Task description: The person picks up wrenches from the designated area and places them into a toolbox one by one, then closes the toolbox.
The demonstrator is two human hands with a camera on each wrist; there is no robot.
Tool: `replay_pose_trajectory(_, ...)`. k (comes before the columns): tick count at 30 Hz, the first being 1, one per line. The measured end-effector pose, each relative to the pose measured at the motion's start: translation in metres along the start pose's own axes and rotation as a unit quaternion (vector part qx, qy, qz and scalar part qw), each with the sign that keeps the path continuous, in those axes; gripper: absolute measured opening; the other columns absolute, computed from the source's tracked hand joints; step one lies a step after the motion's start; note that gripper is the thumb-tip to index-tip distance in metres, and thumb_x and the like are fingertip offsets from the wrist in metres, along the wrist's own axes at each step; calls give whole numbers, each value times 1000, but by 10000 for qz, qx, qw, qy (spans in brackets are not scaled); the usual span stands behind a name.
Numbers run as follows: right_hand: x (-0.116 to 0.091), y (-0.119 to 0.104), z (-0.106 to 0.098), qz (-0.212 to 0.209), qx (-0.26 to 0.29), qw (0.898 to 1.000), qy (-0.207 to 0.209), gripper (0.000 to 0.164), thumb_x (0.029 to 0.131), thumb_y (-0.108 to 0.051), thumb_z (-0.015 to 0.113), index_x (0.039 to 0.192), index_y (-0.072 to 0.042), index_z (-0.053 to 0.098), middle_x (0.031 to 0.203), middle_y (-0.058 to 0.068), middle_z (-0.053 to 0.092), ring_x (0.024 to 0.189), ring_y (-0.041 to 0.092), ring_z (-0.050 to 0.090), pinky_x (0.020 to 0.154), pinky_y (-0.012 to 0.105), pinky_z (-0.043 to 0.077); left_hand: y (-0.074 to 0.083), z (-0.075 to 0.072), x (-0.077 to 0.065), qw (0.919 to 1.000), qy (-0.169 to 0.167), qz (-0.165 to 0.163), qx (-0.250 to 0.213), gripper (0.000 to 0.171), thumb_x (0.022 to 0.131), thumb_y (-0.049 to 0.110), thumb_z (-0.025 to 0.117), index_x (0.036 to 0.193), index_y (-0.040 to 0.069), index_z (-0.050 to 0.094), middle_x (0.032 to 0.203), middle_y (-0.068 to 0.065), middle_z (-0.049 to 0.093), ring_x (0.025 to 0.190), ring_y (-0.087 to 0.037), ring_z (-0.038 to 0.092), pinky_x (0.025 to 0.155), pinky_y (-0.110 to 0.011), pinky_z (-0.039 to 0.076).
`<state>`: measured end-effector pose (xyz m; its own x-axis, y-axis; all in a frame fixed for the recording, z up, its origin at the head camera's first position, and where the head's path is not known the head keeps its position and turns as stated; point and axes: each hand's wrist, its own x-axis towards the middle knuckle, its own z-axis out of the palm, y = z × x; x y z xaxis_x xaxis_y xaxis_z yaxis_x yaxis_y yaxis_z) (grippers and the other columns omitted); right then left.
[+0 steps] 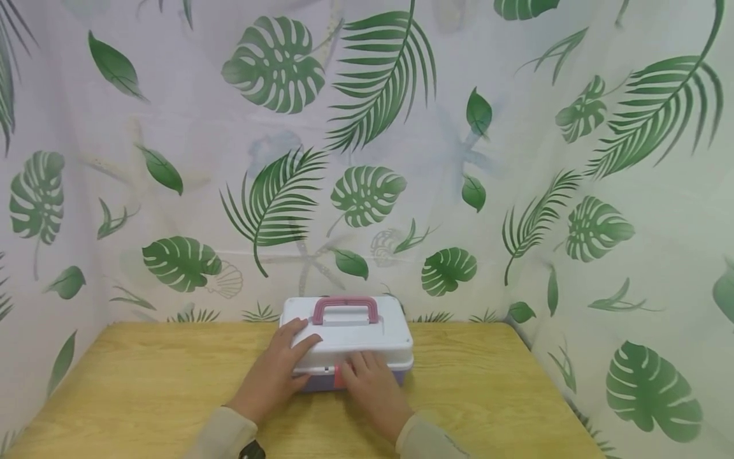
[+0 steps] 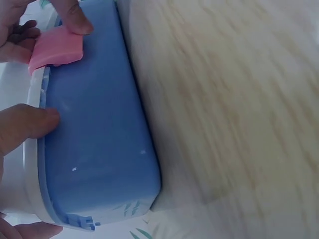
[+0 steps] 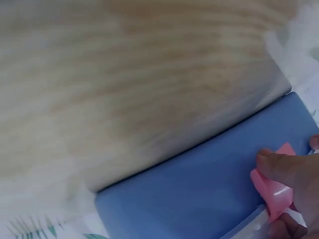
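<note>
A plastic carry box (image 1: 367, 341) with a white lid and a blue-purple base stands on the table, its pink handle (image 1: 346, 301) raised on top. My left hand (image 1: 269, 376) grips the left end of the lid, fingers spread over the top and thumb (image 2: 42, 122) on the front at the seam. At the front middle, my right hand (image 1: 373, 386) pinches the pink latch (image 2: 60, 45). In the right wrist view the thumb (image 3: 274, 167) lies over the latch's edge, with fingers against the lid. The latch sits tilted out from the base. The box's inside is hidden.
The wooden table (image 1: 470, 395) runs to both sides and in front of the box. Behind the box hangs a white leaf-print cloth (image 1: 401, 268), which also closes in the left and right sides.
</note>
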<state>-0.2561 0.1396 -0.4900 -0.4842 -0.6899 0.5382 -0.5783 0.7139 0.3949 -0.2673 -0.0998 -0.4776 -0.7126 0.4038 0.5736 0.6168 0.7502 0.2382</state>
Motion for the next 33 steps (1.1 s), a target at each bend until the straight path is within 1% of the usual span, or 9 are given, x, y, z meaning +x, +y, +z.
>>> replay_pose_trajectory(8,9,-2,-3,123,-317,9991,-233,31,82,-14,81,99,-14,56,93,0,51,83,17,52,70,28,45,-1,-1,4,9999,-42,99,34,70,69,16,97,131,16,66,147,-20,50,135,-38,49,109,-48,50)
replay_pose_trajectory(12,8,10,-9,222,470,9986,-29,27,82,-21,83,98,-14,62,92,-3,56,81,14,55,70,27,49,-1,0,2,9997,-114,-62,-192,78,72,19,95,142,16,60,152,-20,46,142,-41,43,114,-53,44)
replay_pose_trajectory(15,1,30,-16,993,1442,9825,641,23,82,-19,81,97,-12,65,94,0,62,86,18,59,77,33,53,-1,-4,-4,9954,-151,-566,-757,90,78,24,91,155,14,46,161,-22,36,151,-43,30,119,-59,33)
replay_pose_trajectory(18,-12,55,-23,2532,2621,9220,1308,25,86,-11,75,108,-3,66,108,11,66,106,31,60,96,46,49,1,-13,-9,9628,-79,-1727,-2076,90,90,30,81,162,9,32,165,-24,28,154,-45,21,120,-63,27)
replay_pose_trajectory(22,-29,84,-25,4335,4335,7825,1087,46,101,-21,67,139,2,53,139,22,55,134,40,49,117,55,36,4,-26,-9,8736,169,-3300,-3572,79,102,43,65,163,10,27,165,-24,28,152,-46,25,121,-64,26)
replay_pose_trajectory(24,-34,92,-22,4747,4874,7308,557,55,106,-31,61,147,1,47,148,22,51,139,40,48,118,54,38,5,-28,-8,8480,203,-3690,-3799,77,103,47,60,162,8,30,163,-26,32,150,-48,30,120,-63,30)
replay_pose_trajectory(27,-37,94,-16,4904,5319,6903,-16,55,106,-36,60,145,2,52,144,23,56,131,38,57,109,49,50,5,-24,-8,8346,318,-3913,-3863,74,102,47,62,158,5,38,159,-28,39,145,-47,40,116,-57,39)
replay_pose_trajectory(30,-37,90,-12,5077,5444,6676,-130,48,105,-34,63,136,3,60,132,19,65,118,30,64,98,42,58,5,-17,-10,8246,462,-4015,-3959,70,100,46,67,154,5,47,157,-26,44,140,-46,47,110,-51,48)
replay_pose_trajectory(33,-35,87,-12,5191,5515,6530,-27,45,103,-33,66,132,3,63,125,15,68,114,24,65,95,40,60,3,-14,-10,8270,552,-4001,-3911,70,98,47,69,152,6,51,155,-23,47,136,-45,53,104,-47,54)
